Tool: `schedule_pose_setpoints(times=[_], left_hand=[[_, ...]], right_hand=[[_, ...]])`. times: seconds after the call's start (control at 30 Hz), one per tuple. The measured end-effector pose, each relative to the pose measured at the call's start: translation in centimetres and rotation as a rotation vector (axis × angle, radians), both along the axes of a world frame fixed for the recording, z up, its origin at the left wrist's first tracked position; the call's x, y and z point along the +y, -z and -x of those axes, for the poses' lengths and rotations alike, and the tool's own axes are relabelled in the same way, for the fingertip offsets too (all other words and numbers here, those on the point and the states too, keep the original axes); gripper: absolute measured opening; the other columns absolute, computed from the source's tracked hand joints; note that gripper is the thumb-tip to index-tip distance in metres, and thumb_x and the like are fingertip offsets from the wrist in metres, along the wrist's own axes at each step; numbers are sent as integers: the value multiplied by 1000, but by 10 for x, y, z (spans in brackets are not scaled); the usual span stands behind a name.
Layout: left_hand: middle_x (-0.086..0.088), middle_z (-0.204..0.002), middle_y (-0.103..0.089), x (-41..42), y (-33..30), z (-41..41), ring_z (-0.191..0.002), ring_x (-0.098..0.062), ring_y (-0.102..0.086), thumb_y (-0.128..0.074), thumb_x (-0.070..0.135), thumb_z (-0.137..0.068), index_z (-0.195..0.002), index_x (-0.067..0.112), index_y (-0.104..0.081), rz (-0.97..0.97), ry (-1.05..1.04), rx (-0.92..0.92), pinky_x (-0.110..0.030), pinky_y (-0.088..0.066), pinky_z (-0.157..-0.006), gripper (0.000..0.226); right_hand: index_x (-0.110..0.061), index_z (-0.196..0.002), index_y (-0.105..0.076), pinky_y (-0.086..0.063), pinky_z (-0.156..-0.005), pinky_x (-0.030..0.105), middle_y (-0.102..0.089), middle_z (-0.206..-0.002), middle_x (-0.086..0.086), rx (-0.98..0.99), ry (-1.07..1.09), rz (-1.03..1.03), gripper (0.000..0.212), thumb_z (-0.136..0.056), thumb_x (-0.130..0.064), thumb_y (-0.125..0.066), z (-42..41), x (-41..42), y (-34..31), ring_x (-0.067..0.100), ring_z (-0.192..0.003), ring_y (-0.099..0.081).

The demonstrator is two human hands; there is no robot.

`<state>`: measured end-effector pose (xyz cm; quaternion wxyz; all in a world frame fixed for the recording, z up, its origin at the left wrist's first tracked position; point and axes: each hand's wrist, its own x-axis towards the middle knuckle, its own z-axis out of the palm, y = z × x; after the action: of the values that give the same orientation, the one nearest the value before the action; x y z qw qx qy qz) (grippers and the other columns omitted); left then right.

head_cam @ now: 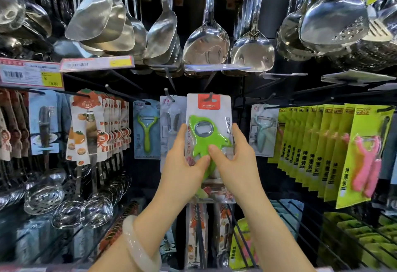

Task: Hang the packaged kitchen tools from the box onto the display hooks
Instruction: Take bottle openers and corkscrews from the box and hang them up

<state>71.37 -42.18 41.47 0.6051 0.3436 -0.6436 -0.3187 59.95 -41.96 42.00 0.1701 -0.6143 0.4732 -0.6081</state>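
Head view: your left hand [184, 160] and right hand [234, 160] both grip one packaged green bottle opener [207, 140], fingers curled round its side edges, thumbs pressed on the front near the green body. Pack is upright; the red header's slot sits at the tip of a display hook [211, 95]; can't tell whether it's threaded on. A pale bangle [139, 246] is on your left wrist.

Around the hands: just left of your left hand, a clear-fronted pack [171, 125] hangs on its own hook, partly hidden behind the opener's card. Further left, one green peeler pack [147, 130], then a dense row of orange-printed packs [101, 130]. Right of your right hand, one pale-blue peeler pack [263, 131]; beyond it, a row of yellow-green packs with pink peelers [335, 153], about nine, front one fully visible.

Above the hands, steel spatulas and ladles [206, 42] hang low, with price-tag holders [96, 63] jutting forward between them and the hook tip. That's the tight edge. Dark open gaps lie on either side of the pack at hand height. Below your wrists, more hanging packs [196, 228] and black wire hooks [242, 235] crowd the space.
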Motion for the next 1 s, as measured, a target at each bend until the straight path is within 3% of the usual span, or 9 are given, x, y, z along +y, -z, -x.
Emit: schedule_pose_setpoints(times=[0.1, 0.2, 0.3, 0.37, 0.43, 0.6, 0.77, 0.9, 1.0], left_hand=[[22, -119, -51, -16, 0, 3, -79, 28, -50, -59, -1, -89, -149, 24, -21, -21, -28, -47, 5, -39, -64, 75], [26, -119, -44, -39, 3, 4, -77, 17, -47, -58, 1, -90, -150, 33, -10, -81, -68, -183, 1, -42, -61, 83], [9, -144, -37, -64, 8, 3, -117, -7, -49, -59, 2, -88, -150, 36, -5, -169, -132, -337, -21, -44, -92, 89], [-10, -153, -26, -68, 14, 6, -135, -24, -35, -60, 13, -89, -152, 31, -4, -273, -234, -543, -30, -35, -104, 85], [-16, -157, -9, -62, 28, 11, -144, -30, -17, -59, 25, -91, -152, 24, 6, -376, -310, -728, -37, -28, -113, 89], [-16, -157, -7, -14, 60, 49, -144, -34, -11, -55, 34, -93, -152, 13, -3, -198, -352, -1038, -43, -21, -114, 81], [-14, -158, -2, 41, 88, 117, -146, -30, -2, -52, 28, -93, -152, 14, -6, 4, -248, -1230, -42, -9, -118, 75], [-10, -159, -3, 91, 114, 176, -146, -30, -5, -54, 23, -91, -151, 17, -7, 64, -98, -1294, -44, -12, -117, 76], [-11, -159, -2, 131, 140, 222, -145, -31, -5, -53, 22, -93, -151, 18, -5, 77, 31, -1362, -45, -10, -116, 75]], right_hand=[[-23, -150, -20, -31, -82, -1, -47, -127, -22, 6, 33, -25, 73, -90, -17, -60, -2, -17, 0, -10, -109, -45], [-29, -151, -11, -35, -80, 13, -45, -130, -4, 82, 79, -88, 75, -92, -21, -57, -3, -41, 3, 1, -97, -46], [-31, -151, 1, -36, -81, 21, -33, -139, 9, 192, 82, -229, 80, -94, -25, -55, 2, -57, 11, 14, -99, -46], [-28, -151, 2, -35, -86, 22, -26, -143, 13, 276, 85, -329, 81, -94, -28, -55, 10, -56, 22, 23, -115, -47], [-22, -152, -2, -34, -96, 25, -17, -148, 12, 389, 95, -417, 77, -95, -30, -54, 21, -47, 36, 26, -128, -39], [-15, -148, -24, -34, -107, 37, -26, -145, 13, 622, 223, -422, 63, -94, -27, -55, 55, -3, 72, 32, -130, -35], [-16, -147, -22, -29, -105, 38, -23, -149, 11, 838, 401, -405, 65, -90, -14, -53, 108, 60, 108, 32, -134, -28], [-11, -147, -24, -28, -105, 38, -28, -147, 15, 857, 463, -466, 69, -86, -9, -57, 163, 126, 134, 33, -134, -28], [-5, -143, -34, -38, -93, 44, -41, -136, 22, 847, 517, -533, 70, -79, -6, -64, 206, 174, 166, 41, -122, -42]])
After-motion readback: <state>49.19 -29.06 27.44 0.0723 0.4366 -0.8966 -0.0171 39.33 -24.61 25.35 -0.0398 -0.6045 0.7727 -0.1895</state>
